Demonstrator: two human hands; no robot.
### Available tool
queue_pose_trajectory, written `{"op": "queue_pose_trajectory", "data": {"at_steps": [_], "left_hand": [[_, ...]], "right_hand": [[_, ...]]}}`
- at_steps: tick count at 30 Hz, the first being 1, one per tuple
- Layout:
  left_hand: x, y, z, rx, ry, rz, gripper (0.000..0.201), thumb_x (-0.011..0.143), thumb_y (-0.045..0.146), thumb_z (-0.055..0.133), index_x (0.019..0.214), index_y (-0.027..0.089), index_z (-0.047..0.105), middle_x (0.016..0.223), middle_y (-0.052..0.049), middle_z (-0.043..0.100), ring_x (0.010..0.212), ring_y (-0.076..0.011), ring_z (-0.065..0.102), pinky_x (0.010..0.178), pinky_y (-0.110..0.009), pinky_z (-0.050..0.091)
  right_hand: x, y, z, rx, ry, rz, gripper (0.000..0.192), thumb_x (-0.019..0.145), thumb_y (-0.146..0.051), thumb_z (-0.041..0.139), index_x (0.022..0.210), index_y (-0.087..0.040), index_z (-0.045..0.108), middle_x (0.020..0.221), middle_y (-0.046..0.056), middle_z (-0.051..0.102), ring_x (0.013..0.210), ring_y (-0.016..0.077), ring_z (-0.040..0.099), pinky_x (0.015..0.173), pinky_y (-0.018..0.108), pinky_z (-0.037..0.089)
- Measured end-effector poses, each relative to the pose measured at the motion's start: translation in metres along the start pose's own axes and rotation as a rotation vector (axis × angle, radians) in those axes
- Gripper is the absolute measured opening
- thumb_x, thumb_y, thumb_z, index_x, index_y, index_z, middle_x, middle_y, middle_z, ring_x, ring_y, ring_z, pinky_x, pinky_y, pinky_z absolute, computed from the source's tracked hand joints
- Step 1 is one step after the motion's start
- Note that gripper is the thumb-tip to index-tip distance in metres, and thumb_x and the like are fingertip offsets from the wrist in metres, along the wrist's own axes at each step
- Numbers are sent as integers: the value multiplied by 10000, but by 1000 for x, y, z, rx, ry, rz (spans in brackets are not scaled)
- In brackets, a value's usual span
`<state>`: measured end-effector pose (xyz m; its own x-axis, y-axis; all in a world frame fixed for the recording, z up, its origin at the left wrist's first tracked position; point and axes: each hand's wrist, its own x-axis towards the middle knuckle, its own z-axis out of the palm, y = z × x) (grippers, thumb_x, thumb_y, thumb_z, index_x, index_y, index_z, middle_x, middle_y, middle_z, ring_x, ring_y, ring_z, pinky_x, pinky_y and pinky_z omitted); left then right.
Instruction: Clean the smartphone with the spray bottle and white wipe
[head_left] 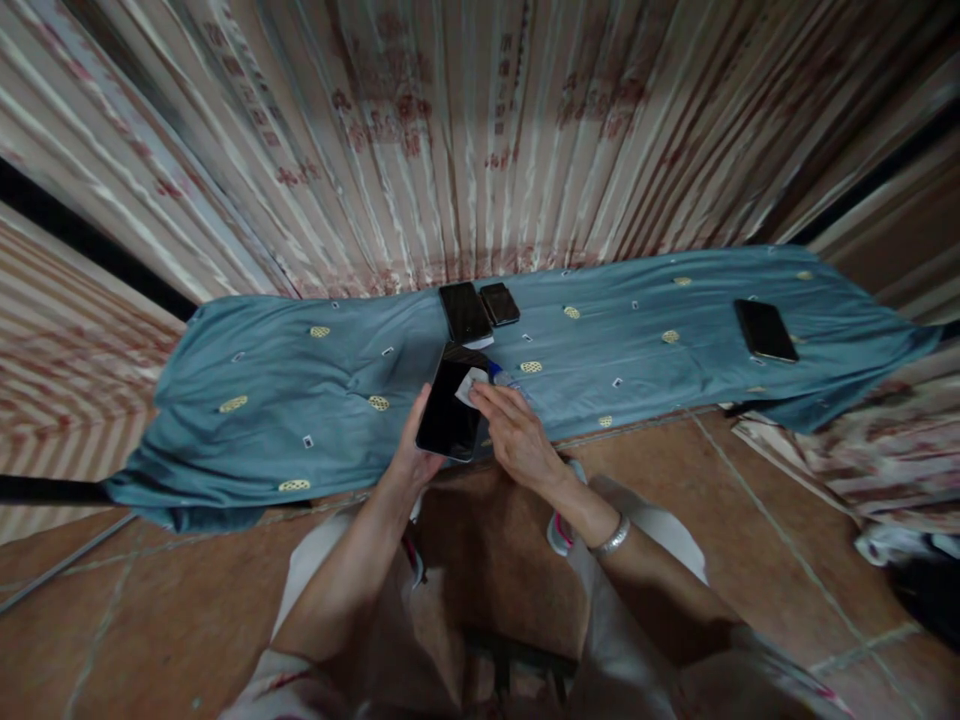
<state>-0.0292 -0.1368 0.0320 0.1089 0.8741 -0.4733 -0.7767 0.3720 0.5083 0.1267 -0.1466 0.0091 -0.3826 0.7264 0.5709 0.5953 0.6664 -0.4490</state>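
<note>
Left hand [415, 455] gripped dark phone [452, 410] from beneath at surface's [262, 400] near edge, screen up for access, while right hand [517, 435] pinched white wipe [470, 386] onto its upper corner.

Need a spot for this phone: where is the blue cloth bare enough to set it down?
Free: the wide stretch of blue cloth left of the left hand, and the span between the two stacked phones and the lone phone at right. Crowded: mid-cloth, where the held phone, right hand and wipe sit.
</note>
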Motion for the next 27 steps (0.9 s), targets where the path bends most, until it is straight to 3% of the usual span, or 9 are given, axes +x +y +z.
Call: {"op": "queue_pose_trajectory", "data": {"at_steps": [7,14,20,27], "left_hand": [[-1,0,-4,48,-36,-70,375,960,349,428,1100,106,678,841,-76,762,720,-196,716,825,-379,580],[-10,-2,5,73,3,-81,373,975,316,404,944,113,716,834,-81,765,827,-205,728,887,-359,563],[-9,-7,1,97,-32,-101,366,966,334,434,1096,115,697,938,-94,771,882,-225,731,899,-389,563],[-7,-12,-1,92,-82,-171,475,993,382,346,1250,98,628,981,-134,763,916,-249,732,892,-407,561]], "right_hand": [[2,13,0,-19,23,46,544,913,-60,311,1416,-150,498,1376,142,578,1278,251,489,1070,503,462],[6,23,-2,-52,37,96,559,893,-50,319,1415,-135,502,1373,147,580,1288,248,488,1087,489,446],[8,28,-2,-58,36,134,546,899,-67,327,1408,-140,511,1387,150,571,1283,253,490,1086,493,445],[11,30,-2,-64,81,136,511,907,-71,331,1358,-129,564,1349,150,597,1276,249,502,1074,482,458]]}}
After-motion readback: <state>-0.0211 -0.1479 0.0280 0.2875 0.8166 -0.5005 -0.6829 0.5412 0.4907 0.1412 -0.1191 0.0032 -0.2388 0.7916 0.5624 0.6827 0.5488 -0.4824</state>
